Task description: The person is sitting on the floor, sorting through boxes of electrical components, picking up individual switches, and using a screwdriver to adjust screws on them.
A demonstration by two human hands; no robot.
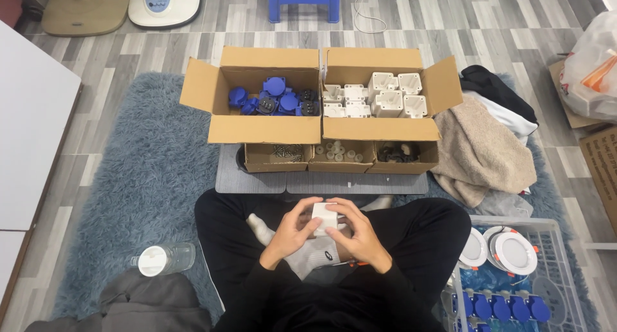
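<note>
Seated view, grey plank floor with a shaggy blue-grey rug under my crossed legs. Nearest to me, my left hand and right hand are both closed around a small white plastic housing, held over my lap; fingers of each hand wrap its sides, thumbs on top. At my left knee, a clear plastic bottle lies on its side on the rug, beside a dark garment. At my right, a white wire basket holds round white lamp fittings and a row of blue parts. Just beyond my shins, a grey board carries three small open cartons: screws, small white pieces, dark rings. Behind these stand two larger cardboard boxes, touching side by side: the left box holds blue and black caps, the right box white housings like the one I hold. A beige cloth lies heaped beside the right box. Farthest away, a blue stool.
</note>
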